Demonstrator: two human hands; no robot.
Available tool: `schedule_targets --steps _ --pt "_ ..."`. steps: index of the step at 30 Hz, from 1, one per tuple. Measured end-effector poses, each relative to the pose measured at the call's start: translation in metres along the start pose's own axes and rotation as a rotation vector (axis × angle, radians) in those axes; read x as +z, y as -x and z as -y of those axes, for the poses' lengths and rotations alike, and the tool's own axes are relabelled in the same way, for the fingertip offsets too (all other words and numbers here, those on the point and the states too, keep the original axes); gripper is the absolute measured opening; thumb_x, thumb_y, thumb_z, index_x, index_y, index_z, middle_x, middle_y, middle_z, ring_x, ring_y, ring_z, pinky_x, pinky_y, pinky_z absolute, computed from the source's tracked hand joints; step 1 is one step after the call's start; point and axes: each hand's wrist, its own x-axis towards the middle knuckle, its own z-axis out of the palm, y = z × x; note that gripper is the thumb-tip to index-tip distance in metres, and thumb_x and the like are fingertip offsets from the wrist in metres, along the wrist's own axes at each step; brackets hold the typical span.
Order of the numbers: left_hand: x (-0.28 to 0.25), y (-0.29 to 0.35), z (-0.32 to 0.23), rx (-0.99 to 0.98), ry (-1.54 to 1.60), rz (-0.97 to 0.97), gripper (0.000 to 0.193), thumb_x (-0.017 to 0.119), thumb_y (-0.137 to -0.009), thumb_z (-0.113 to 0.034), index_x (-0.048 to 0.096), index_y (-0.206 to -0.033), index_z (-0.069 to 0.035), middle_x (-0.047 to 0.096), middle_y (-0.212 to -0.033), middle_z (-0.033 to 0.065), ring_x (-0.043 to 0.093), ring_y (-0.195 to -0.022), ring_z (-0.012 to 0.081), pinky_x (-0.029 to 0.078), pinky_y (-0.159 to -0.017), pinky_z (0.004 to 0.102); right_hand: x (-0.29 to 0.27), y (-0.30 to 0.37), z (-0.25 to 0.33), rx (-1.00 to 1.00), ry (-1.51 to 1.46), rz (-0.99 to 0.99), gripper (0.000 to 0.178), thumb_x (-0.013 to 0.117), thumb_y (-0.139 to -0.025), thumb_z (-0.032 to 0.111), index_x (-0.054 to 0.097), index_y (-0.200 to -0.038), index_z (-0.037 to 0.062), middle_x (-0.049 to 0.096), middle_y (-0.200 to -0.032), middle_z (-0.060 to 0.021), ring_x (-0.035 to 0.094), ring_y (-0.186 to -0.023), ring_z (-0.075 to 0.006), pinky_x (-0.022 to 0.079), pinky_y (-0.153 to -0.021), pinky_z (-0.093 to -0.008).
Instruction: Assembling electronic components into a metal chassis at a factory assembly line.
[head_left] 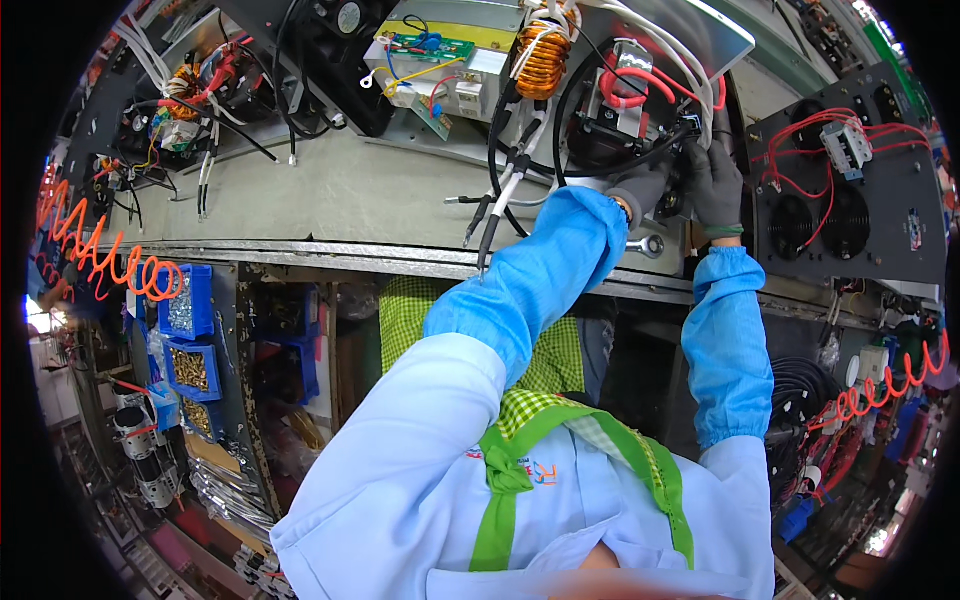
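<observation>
Both my hands wear grey gloves and work close together at the right side of an electrical assembly on the bench. My left hand (642, 190) is closed beside a black part whose shape I cannot make out; its fingertips are hidden. Just right of it, my right hand (714, 185) has its fingers bent at the lower ends of several white cables (700, 85); what they grip is covered. Left of the hands sits a black round component (592, 145) with a metal bracket (630, 105) and a thick red cable (625, 95). A wrench (650, 245) lies below my left hand.
A copper-wound coil (542, 62) and a metal box with a green circuit board (440, 48) stand further left. Loose cable ends (485, 225) hang near the bench edge (400, 258). At right is a black panel with fans (845, 215); blue fastener bins (192, 370) hang lower left.
</observation>
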Motion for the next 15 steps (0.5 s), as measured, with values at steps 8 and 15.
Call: schedule_targets --steps 8,15 --pt "-0.011 0.018 -0.027 -0.257 0.024 0.185 0.044 0.055 -0.092 -0.043 0.061 -0.115 -0.006 0.067 -0.093 0.0108 0.065 -0.081 0.0187 0.050 -0.070 0.0327 -0.003 0.007 -0.007 0.002 0.063 -0.012 0.029 0.058 -0.092 0.025 0.062 -0.109 0.0018 0.065 -0.096 -0.0207 0.063 -0.089 -0.0363 0.048 -0.076 -0.0392" --pt "-0.007 0.005 0.003 0.060 -0.097 0.013 0.035 0.055 -0.091 -0.030 0.062 -0.119 -0.011 0.067 -0.104 0.0121 0.065 -0.089 0.0219 0.049 -0.080 0.0338 0.004 -0.006 0.005 -0.001 0.048 0.037 0.031 0.056 -0.092 0.029 0.063 -0.104 0.0012 0.065 -0.091 -0.0209 0.061 -0.086 -0.0397 0.048 -0.073 -0.0417"
